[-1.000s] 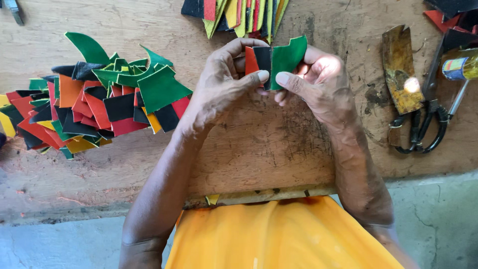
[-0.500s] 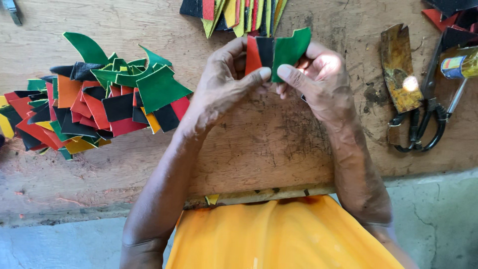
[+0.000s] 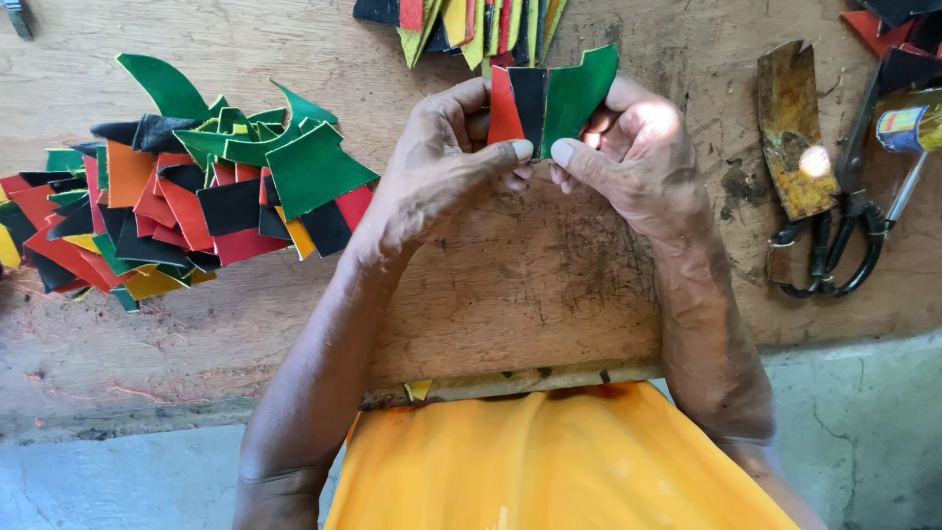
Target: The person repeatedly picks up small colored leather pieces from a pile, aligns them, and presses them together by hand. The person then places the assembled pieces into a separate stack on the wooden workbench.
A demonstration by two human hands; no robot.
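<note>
Both hands, left hand (image 3: 437, 162) and right hand (image 3: 628, 147), pinch the red-black-green leather strip set (image 3: 549, 98) by thumb grip; uneven squeeze could likely misalign pieces.

Single head camera looks steeply down, close over the wooden board (image 3: 491, 285), seemingly slightly tilted

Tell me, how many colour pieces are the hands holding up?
3: a red piece by the left hand, a black piece in the middle, a green piece by the right hand. More may hide behind.
</note>
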